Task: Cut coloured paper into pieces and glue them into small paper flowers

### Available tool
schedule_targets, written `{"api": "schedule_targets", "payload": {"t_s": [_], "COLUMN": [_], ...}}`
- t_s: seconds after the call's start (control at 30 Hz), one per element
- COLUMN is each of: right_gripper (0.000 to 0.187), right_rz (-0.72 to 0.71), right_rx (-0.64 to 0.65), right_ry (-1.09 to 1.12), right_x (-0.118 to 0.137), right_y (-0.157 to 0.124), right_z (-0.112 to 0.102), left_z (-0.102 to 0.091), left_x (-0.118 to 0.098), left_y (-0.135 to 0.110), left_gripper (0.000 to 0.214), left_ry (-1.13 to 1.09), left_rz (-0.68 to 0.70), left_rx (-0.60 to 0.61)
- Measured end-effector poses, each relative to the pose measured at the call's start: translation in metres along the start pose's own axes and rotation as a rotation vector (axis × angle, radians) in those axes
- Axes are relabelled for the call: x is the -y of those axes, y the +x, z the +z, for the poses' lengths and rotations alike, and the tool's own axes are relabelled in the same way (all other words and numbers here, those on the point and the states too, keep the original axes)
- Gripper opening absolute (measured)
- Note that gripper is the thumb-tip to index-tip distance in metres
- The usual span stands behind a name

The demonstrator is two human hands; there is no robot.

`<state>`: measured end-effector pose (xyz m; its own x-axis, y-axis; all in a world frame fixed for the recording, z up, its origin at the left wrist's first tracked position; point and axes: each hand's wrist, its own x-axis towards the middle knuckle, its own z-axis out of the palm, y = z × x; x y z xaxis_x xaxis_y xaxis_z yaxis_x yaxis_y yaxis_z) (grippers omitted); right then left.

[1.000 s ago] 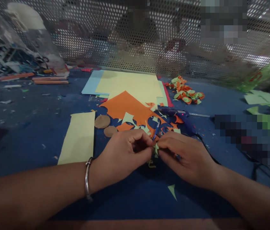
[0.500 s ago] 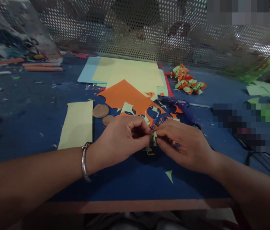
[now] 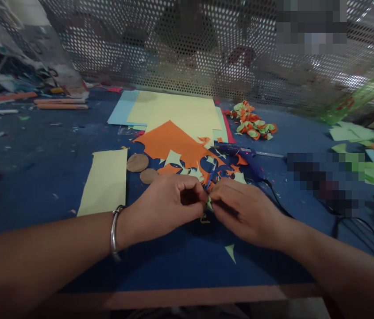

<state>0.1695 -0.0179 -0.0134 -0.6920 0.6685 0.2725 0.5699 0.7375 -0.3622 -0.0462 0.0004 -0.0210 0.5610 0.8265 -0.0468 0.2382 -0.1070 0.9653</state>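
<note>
My left hand [image 3: 168, 204], with a metal bangle on its wrist, and my right hand [image 3: 244, 208] meet over the blue table [image 3: 40, 177]. Both pinch a small light-green paper piece [image 3: 210, 204] between their fingertips. Just beyond the hands lie orange paper [image 3: 173, 141] with cut-out holes, green and orange scraps, and a blue pen [image 3: 212, 173]. A small green paper triangle [image 3: 231, 252] lies on the table below my right hand.
A pale yellow strip [image 3: 105, 181] and two brown discs [image 3: 137, 162] lie at left. Yellow and blue sheets [image 3: 180, 113] sit behind. A blue glue gun [image 3: 243, 156] with its cable lies at right. A pile of orange-green paper shapes [image 3: 251, 124] lies before the perforated metal screen [image 3: 187, 48].
Both hands stay pinched together on the small green piece, with slight finger motion. The view has shifted a little.
</note>
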Motion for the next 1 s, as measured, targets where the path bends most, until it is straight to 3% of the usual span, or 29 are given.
{"api": "schedule_targets", "payload": {"t_s": [0.23,0.5,0.67,0.77,0.87,1.0], "right_gripper": [0.011,0.01,0.01,0.01,0.018,0.031], "right_rz": [0.019,0.025,0.025,0.171,0.436,0.653], "right_rx": [-0.015,0.015,-0.03,-0.153,-0.334,-0.252], "right_ry": [0.063,0.082,0.106,0.0,-0.211,-0.418], "right_x": [0.0,0.004,-0.001,-0.016,-0.04,-0.067], "right_y": [0.002,0.003,0.005,0.003,-0.002,-0.004], "right_z": [-0.003,-0.003,-0.011,-0.021,-0.032,-0.038], "left_z": [-0.003,-0.004,-0.005,-0.008,-0.011,-0.013], "left_x": [-0.001,-0.004,0.0,0.002,0.004,0.006], "left_y": [0.001,-0.001,0.004,0.01,0.015,0.018], "left_gripper": [0.005,0.006,0.004,0.005,0.013,0.018], "left_ry": [0.033,0.034,0.032,-0.079,-0.215,-0.32], "left_rz": [0.019,-0.002,0.025,-0.02,-0.027,-0.001], "left_rx": [-0.047,0.019,-0.068,-0.168,-0.284,-0.378]}}
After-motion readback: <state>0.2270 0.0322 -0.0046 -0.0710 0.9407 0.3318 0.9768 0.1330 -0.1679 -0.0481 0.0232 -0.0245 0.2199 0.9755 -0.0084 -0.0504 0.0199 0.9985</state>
